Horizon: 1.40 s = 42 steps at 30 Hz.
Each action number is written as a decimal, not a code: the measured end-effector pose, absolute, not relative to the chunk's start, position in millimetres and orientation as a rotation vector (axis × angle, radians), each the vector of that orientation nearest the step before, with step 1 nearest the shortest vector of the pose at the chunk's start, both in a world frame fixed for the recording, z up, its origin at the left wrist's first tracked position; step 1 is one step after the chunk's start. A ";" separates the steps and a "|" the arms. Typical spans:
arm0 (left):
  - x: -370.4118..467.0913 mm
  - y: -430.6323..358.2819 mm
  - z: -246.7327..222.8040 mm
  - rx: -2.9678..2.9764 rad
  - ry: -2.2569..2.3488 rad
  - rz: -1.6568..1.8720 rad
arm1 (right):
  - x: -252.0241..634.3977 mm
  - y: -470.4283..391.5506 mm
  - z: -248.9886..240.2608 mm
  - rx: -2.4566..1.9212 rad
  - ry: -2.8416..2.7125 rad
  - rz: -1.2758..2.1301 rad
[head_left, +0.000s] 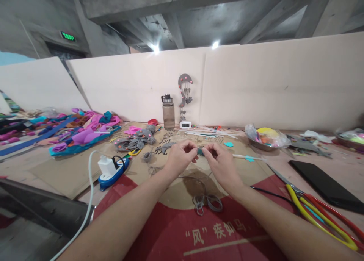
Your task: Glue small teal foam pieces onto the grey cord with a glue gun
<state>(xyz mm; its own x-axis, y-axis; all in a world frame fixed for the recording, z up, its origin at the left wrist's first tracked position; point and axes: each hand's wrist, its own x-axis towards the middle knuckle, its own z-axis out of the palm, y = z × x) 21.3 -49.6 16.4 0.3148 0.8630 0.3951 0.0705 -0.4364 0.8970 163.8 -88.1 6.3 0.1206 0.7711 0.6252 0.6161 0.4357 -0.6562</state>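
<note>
My left hand point(184, 155) and my right hand point(217, 158) are raised over the cardboard, fingertips close together. Between them a small dark green piece point(200, 151), perhaps felt, is pinched from both sides; the fingers cover most of it. Below my hands, a loosely looped grey cord point(207, 203) lies on the red and brown cardboard point(170, 230). Beyond my left hand is a grey felt piece point(167, 146). To the right of my right hand, a turquoise cutout point(249, 158) lies by a pale stick.
Scissors point(301, 194) and a black phone point(327, 185) lie right. A blue power strip point(113, 174) with a white charger sits left, near felt scraps point(85, 134). Behind stand a bottle point(168, 113), a small clock point(185, 125) and a hanging moon ornament point(184, 79).
</note>
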 end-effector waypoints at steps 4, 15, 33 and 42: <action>21.2 -49.6 15.8 1.737 0.847 1.205 | 164.3 -88.1 6.2 -1.277 -1.589 0.138; 22.1 -47.0 13.7 1.759 0.847 1.208 | 163.5 -87.9 6.1 -1.277 -1.597 0.093; 22.4 -51.2 16.1 1.856 0.837 1.204 | 166.6 -86.9 5.3 -1.302 -1.601 0.088; 21.2 -48.3 13.2 1.857 0.826 1.214 | 163.9 -91.5 8.0 -1.296 -1.602 0.125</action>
<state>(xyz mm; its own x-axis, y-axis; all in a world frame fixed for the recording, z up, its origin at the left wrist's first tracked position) 21.2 -48.3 13.2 0.3401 0.8279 0.4460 0.1105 -0.5062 0.8553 163.9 -91.5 8.0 0.1070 0.7712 0.6275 0.6644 0.4141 -0.6222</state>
